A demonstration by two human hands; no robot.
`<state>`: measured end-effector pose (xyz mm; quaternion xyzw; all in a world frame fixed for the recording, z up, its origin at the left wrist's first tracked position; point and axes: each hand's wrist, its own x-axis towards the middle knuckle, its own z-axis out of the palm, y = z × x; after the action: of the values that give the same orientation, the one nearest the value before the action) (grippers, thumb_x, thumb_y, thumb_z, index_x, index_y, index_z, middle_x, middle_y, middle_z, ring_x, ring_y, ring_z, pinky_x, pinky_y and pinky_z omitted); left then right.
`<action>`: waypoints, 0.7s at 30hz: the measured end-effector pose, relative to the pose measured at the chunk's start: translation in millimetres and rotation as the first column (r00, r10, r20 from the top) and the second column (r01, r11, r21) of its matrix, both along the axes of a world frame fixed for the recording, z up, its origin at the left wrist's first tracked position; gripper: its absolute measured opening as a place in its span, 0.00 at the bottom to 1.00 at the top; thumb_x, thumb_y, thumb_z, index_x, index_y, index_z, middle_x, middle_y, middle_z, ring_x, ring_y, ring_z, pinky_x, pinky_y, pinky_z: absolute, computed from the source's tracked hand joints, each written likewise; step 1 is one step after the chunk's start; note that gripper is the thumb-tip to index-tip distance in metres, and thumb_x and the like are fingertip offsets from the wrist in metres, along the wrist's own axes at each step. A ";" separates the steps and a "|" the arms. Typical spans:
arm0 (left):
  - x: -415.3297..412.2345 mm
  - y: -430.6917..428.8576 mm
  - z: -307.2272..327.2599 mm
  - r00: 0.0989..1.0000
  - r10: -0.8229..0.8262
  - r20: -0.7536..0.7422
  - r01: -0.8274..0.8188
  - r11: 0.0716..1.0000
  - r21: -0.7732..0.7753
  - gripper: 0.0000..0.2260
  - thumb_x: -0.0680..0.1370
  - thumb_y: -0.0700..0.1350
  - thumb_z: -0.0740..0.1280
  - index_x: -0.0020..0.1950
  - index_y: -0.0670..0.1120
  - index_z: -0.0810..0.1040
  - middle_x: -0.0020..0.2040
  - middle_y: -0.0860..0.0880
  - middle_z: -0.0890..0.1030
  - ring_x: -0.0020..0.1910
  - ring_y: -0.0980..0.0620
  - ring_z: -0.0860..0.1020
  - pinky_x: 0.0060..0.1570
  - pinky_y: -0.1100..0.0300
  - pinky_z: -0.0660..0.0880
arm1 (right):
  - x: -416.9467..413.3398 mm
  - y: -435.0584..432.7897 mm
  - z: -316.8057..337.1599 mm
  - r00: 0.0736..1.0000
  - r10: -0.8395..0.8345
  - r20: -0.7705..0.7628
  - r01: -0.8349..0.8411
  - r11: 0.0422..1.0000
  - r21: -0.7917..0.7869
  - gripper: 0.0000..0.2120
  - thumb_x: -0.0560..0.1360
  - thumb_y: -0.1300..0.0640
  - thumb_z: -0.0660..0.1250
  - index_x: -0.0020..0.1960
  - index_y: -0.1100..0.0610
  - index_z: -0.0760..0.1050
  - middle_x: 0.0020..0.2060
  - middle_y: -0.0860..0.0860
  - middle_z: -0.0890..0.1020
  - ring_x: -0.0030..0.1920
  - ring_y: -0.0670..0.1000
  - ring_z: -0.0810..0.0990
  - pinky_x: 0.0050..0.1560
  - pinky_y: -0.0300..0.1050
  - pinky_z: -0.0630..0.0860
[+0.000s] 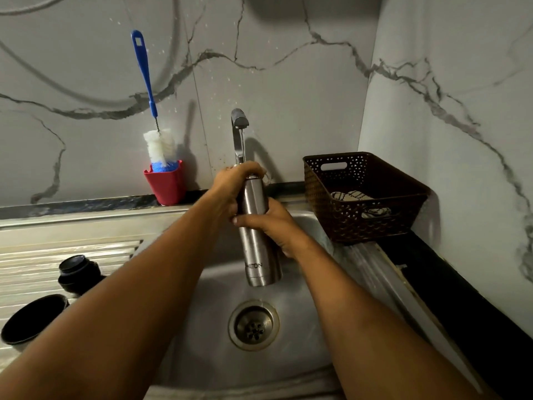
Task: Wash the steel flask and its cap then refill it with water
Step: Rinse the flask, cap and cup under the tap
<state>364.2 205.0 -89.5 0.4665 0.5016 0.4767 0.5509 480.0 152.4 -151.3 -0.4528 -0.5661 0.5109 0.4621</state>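
I hold the steel flask [257,241] upright over the sink basin [207,313], its mouth under the running tap [240,119]. My left hand [235,184] wraps around the flask's neck and covers the mouth. My right hand [272,223] grips the middle of the body from the right. Water drips from the flask's base toward the drain [253,324]. The black cap [78,272] stands on the ribbed draining board at the left, apart from both hands.
A blue-handled bottle brush [150,111] stands in a red holder [165,181] against the marble wall. A brown perforated basket [363,197] with a cloth sits right of the tap. A black bowl-like lid [31,319] lies at the lower left.
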 end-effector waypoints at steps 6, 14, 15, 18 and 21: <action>-19.8 -4.5 1.2 0.912 -0.334 0.236 0.323 0.943 0.085 0.06 0.76 0.43 0.70 0.50 0.44 0.77 0.45 0.44 0.81 0.41 0.48 0.83 0.42 0.52 0.83 | -0.8 -2.3 -5.5 0.918 0.229 -0.325 -0.281 0.952 -0.120 0.28 0.72 0.56 0.77 0.68 0.63 0.73 0.52 0.65 0.84 0.52 0.66 0.83 0.61 0.64 0.80; 5.8 1.9 -11.8 0.993 0.114 -0.001 -0.114 0.992 0.056 0.21 0.73 0.51 0.77 0.60 0.43 0.78 0.52 0.42 0.85 0.44 0.46 0.85 0.39 0.53 0.81 | -12.9 4.9 -4.1 0.953 -0.249 0.170 0.231 0.966 0.117 0.28 0.65 0.54 0.80 0.63 0.51 0.75 0.48 0.49 0.84 0.47 0.50 0.84 0.46 0.46 0.82; 9.5 0.4 -13.5 0.988 0.155 -0.020 -0.153 0.986 0.059 0.19 0.74 0.52 0.77 0.58 0.45 0.77 0.52 0.43 0.84 0.46 0.46 0.84 0.40 0.53 0.80 | -12.7 3.9 -5.8 0.917 -0.308 0.254 0.271 0.947 0.170 0.27 0.66 0.52 0.81 0.62 0.50 0.74 0.47 0.47 0.83 0.45 0.49 0.83 0.45 0.46 0.82; 17.1 -4.6 -19.5 0.968 0.213 -0.133 -0.189 0.966 0.174 0.29 0.67 0.56 0.82 0.61 0.45 0.76 0.52 0.46 0.84 0.48 0.47 0.85 0.45 0.52 0.83 | -9.1 2.8 -2.8 0.856 -0.391 0.339 0.317 0.914 0.253 0.25 0.68 0.50 0.79 0.61 0.50 0.73 0.45 0.46 0.81 0.43 0.48 0.81 0.43 0.46 0.80; 7.0 -7.5 -23.8 0.984 0.090 -0.153 -0.055 0.975 0.217 0.31 0.64 0.51 0.84 0.62 0.43 0.78 0.50 0.43 0.87 0.47 0.45 0.87 0.47 0.50 0.85 | -1.6 7.5 0.5 0.944 -0.249 0.216 0.213 0.961 0.174 0.27 0.65 0.52 0.79 0.62 0.50 0.76 0.46 0.48 0.85 0.46 0.50 0.85 0.50 0.52 0.84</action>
<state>371.2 197.5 -113.4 0.5410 0.5077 0.5078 0.4378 478.4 159.9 -150.8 -0.5378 -0.5962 0.3521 0.4809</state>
